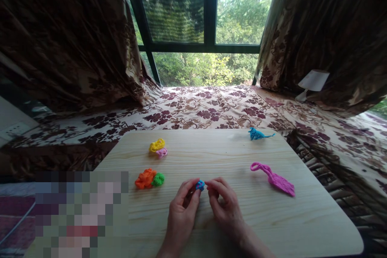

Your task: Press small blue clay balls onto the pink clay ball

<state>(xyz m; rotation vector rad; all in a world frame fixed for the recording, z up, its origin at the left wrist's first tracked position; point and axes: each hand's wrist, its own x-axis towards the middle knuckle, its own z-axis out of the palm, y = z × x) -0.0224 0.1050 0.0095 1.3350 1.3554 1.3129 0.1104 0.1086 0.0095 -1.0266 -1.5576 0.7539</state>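
Observation:
A small blue lump of clay (pixel 200 186) is pinched between the fingertips of my left hand (pixel 183 213) and my right hand (pixel 223 206), just above the light wooden table (pixel 302 225). Both hands rest near the table's front middle with fingers curled in. To the left lie an orange clay lump (pixel 145 178) touching a green one (pixel 158 179). Farther back sit a yellow lump (pixel 157 144) and a small pink one (pixel 161 152).
A pink clay figure with a loop (pixel 273 178) lies at the right. A blue clay figure (pixel 256 134) sits at the far right edge. A floral cloth (pixel 211 107) covers the ledge behind, below a window and curtains. A blurred patch covers the table's front left.

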